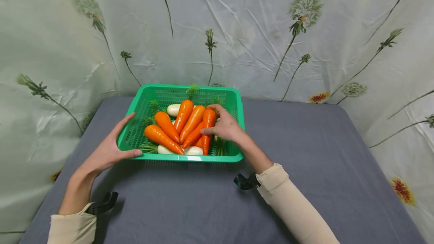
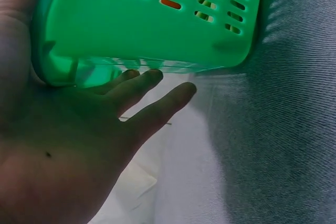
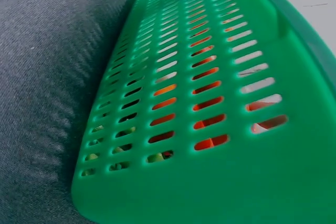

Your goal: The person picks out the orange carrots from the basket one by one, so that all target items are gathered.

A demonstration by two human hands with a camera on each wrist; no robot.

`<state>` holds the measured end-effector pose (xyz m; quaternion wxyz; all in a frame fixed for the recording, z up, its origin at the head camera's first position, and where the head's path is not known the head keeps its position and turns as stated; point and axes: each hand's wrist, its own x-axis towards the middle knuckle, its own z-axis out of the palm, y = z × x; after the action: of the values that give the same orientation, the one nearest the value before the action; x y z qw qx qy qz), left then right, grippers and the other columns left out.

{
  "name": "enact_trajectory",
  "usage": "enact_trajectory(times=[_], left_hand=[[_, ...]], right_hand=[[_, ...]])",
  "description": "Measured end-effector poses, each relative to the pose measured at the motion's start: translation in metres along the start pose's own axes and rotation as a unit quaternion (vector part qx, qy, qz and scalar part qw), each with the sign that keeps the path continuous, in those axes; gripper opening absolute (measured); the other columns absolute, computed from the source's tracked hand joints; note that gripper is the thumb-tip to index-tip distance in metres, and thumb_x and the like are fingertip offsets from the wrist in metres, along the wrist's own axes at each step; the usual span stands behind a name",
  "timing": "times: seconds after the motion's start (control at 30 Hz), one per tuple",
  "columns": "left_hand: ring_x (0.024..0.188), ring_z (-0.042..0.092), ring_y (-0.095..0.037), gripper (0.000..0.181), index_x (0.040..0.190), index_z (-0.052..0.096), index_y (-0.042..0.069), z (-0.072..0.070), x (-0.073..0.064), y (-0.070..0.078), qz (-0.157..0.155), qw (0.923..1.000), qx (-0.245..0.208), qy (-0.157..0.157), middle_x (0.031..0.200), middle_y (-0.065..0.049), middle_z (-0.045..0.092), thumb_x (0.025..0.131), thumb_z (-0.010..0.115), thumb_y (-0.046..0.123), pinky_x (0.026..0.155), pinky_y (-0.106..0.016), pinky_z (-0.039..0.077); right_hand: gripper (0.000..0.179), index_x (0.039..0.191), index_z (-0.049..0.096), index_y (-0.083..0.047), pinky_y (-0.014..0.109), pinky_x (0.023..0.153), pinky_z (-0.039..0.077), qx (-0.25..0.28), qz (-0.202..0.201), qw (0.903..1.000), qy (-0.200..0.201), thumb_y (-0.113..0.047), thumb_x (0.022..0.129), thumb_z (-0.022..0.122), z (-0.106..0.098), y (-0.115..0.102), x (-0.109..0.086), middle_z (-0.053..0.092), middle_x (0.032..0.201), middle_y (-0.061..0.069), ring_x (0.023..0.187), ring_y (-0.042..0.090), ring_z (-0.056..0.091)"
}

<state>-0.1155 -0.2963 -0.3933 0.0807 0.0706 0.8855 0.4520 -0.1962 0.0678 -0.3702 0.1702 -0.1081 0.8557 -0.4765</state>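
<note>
A green plastic basket (image 1: 190,157) with slotted walls holds several orange carrots (image 1: 164,139) and some white radishes (image 1: 193,151) with green tops. My right hand (image 1: 226,125) reaches over its right side and pinches the rightmost carrot (image 1: 206,145) between thumb and fingers. That carrot lies on the pile, its narrow end toward me. At the basket's left front corner is my left hand (image 1: 106,153), thumb on the front rim and straight fingers along the left side. In the left wrist view, spread fingers (image 2: 157,111) extend beside the wall. The right wrist view shows only the basket wall (image 3: 220,182), without the hand.
The basket stands near the back of a table with a grey cloth (image 1: 190,202). Behind it hangs a pale curtain (image 1: 237,48) printed with dandelions. Black wrist straps (image 1: 246,182) sit at both cream sleeves (image 1: 295,202).
</note>
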Motion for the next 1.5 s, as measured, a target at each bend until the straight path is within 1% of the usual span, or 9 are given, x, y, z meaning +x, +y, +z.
enact_trajectory(times=[0.1,0.27,0.37,0.5,0.67,0.97,1.17,1.33,1.5], left_hand=[[0.11,0.049,-0.009,0.117,0.167,0.006,0.043,-0.002,0.001,0.0,0.003,1.0,0.002,-0.006,0.165,-0.021,0.023,0.085,0.085,0.017,0.085,-0.015,0.042],[0.11,0.047,-0.01,0.12,0.167,0.003,0.042,-0.004,0.001,-0.001,0.006,0.9999,0.002,-0.01,0.164,-0.023,0.022,0.084,0.086,0.015,0.085,-0.015,0.041],[0.109,0.048,-0.009,0.122,0.167,0.001,0.041,-0.004,0.002,-0.002,0.01,0.9998,-0.004,-0.015,0.164,-0.024,0.021,0.083,0.086,0.013,0.084,-0.014,0.042],[0.107,0.049,-0.007,0.124,0.167,-0.001,0.04,-0.003,0.003,-0.003,0.01,0.9997,-0.008,-0.019,0.165,-0.025,0.019,0.083,0.086,0.012,0.084,-0.014,0.042],[0.107,0.05,-0.007,0.124,0.167,-0.002,0.042,-0.003,0.002,-0.003,0.003,0.9997,-0.01,-0.022,0.166,-0.025,0.017,0.084,0.085,0.013,0.084,-0.014,0.042],[0.119,0.045,-0.026,0.123,0.166,-0.004,0.045,-0.004,0.002,0.001,-0.005,0.9996,-0.001,-0.027,0.171,-0.023,0.007,0.085,0.085,0.017,0.086,-0.014,0.04],[0.112,0.048,-0.022,0.123,0.166,-0.003,0.044,-0.004,0.003,0.001,-0.008,0.9996,0.001,-0.028,0.168,-0.024,0.013,0.085,0.085,0.017,0.085,-0.015,0.041],[0.114,0.047,-0.022,0.123,0.166,-0.004,0.045,-0.004,0.002,0.002,-0.012,0.9995,0.002,-0.029,0.17,-0.024,0.01,0.085,0.085,0.018,0.085,-0.014,0.041],[0.119,0.045,-0.027,0.122,0.166,-0.003,0.046,-0.004,0.002,0.003,-0.014,0.9995,-0.001,-0.028,0.171,-0.022,0.007,0.086,0.084,0.018,0.086,-0.015,0.04]], right_hand=[[0.087,0.157,0.04,-0.017,0.031,0.074,0.055,0.044,-0.007,0.999,0.003,-0.011,0.084,0.087,-0.003,0.0,-0.001,0.053,0.136,0.02,0.097,0.029,0.071],[0.089,0.158,0.038,-0.016,0.045,0.084,0.059,0.083,-0.02,0.9964,0.002,-0.009,0.084,0.086,-0.008,0.0,-0.004,0.049,0.138,0.021,0.105,0.032,0.072],[0.088,0.159,0.038,-0.017,0.051,0.087,0.058,0.088,-0.028,0.9957,0.006,-0.01,0.085,0.086,-0.013,-0.001,-0.006,0.048,0.141,0.02,0.104,0.031,0.071],[0.088,0.159,0.038,-0.017,0.051,0.086,0.057,0.094,-0.041,0.9946,0.011,-0.01,0.086,0.085,-0.023,-0.001,-0.008,0.046,0.145,0.02,0.1,0.031,0.07],[0.087,0.159,0.039,-0.018,0.054,0.088,0.056,0.094,-0.056,0.9937,0.023,-0.01,0.085,0.085,-0.037,0.0,-0.011,0.044,0.149,0.019,0.105,0.033,0.068],[0.085,0.159,0.04,-0.02,0.051,0.089,0.055,0.101,-0.071,0.9916,0.036,-0.009,0.087,0.084,-0.056,0.007,-0.016,0.044,0.15,0.017,0.108,0.032,0.066],[0.083,0.159,0.039,-0.019,0.046,0.089,0.057,0.123,-0.084,0.9879,0.043,-0.007,0.088,0.082,-0.068,0.013,-0.018,0.041,0.154,0.017,0.108,0.034,0.068],[0.081,0.158,0.043,-0.024,0.034,0.084,0.057,0.132,-0.095,0.9849,0.061,-0.007,0.088,0.082,-0.076,0.015,-0.02,0.042,0.151,0.015,0.107,0.031,0.069],[0.08,0.158,0.043,-0.025,0.034,0.082,0.058,0.146,-0.105,0.9818,0.062,-0.005,0.089,0.08,-0.084,0.017,-0.022,0.041,0.149,0.014,0.107,0.028,0.068]])
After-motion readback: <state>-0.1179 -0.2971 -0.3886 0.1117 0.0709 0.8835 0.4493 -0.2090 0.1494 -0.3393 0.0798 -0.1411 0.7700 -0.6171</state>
